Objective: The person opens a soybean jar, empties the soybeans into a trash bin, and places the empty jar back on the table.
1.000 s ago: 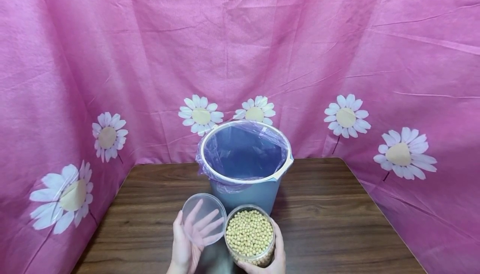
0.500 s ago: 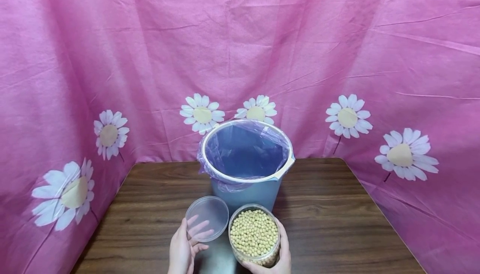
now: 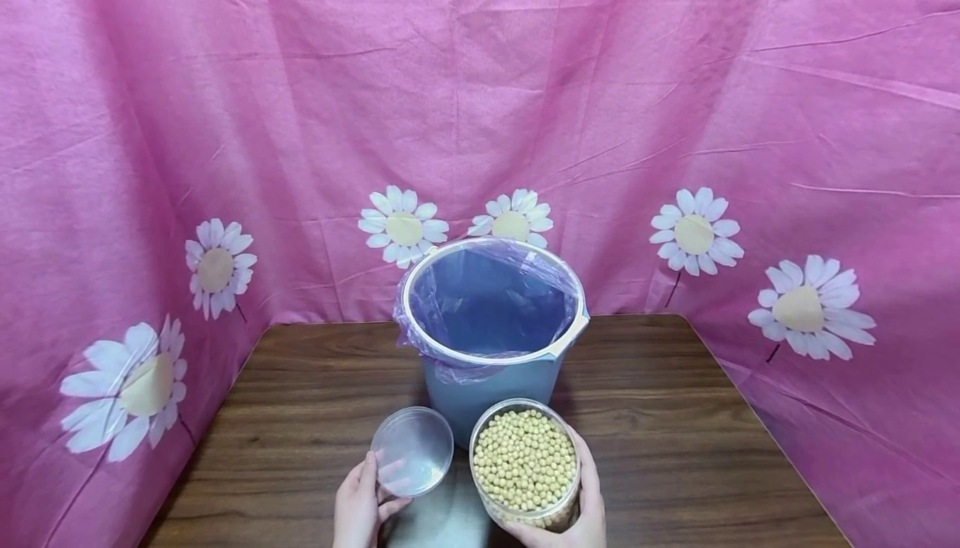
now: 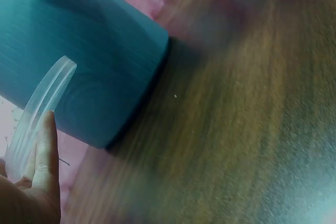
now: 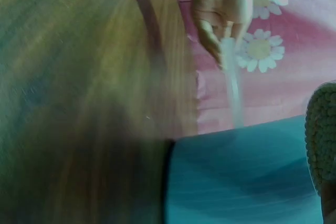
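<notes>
My left hand (image 3: 358,505) pinches the edge of a clear round plastic lid (image 3: 414,449), its thumb on the near side and fingers showing through it. In the left wrist view the lid (image 4: 37,114) appears edge-on. My right hand (image 3: 583,508) grips a clear jar (image 3: 536,518) by its right side. Pale yellow soybeans (image 3: 525,458) fill the jar almost to its open mouth. Both lid and jar are held up in front of a blue bin (image 3: 491,389), below its rim. Only a fingertip and part of the jar (image 5: 321,135) show in the right wrist view.
A purple plastic liner (image 3: 442,364) folds over the bin's white rim ring (image 3: 408,306). The bin stands on a brown wood-grain table (image 3: 660,448). Pink cloth (image 3: 600,114) with printed daisies surrounds the table at the back and both sides.
The jar has moved right and slightly up with my right hand, away from the lid. The lid has come down a little, and my left fingers have shifted to its lower edge.
</notes>
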Available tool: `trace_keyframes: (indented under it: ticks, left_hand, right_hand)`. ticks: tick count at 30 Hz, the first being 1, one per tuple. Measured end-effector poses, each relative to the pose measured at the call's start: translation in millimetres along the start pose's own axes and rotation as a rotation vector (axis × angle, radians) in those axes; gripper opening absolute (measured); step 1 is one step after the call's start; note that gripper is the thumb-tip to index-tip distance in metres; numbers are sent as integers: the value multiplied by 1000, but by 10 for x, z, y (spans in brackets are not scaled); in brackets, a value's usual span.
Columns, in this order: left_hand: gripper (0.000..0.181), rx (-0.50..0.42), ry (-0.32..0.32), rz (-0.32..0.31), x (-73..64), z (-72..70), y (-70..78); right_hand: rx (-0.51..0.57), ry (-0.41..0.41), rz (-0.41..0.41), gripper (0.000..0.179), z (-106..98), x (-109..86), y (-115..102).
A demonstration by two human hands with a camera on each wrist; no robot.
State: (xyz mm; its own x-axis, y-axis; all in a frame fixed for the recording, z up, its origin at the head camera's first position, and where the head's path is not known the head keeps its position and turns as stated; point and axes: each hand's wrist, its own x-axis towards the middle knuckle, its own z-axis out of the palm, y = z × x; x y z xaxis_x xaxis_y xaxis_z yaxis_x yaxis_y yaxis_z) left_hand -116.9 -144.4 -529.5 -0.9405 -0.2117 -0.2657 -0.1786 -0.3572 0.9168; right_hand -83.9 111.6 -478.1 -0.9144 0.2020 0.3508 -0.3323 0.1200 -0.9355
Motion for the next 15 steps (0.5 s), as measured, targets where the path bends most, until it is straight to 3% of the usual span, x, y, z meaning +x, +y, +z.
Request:
trace_keyframes:
  ticks: [4, 15]
  left_hand:
    - [58, 39, -9, -5, 28, -54, -45]
    - [59, 127, -69, -43, 70, -185, -170]
  right_hand:
    - [-4, -24, -31, 126, -80, 48, -78]
    - [-59, -52, -19, 129, -278, 180, -336]
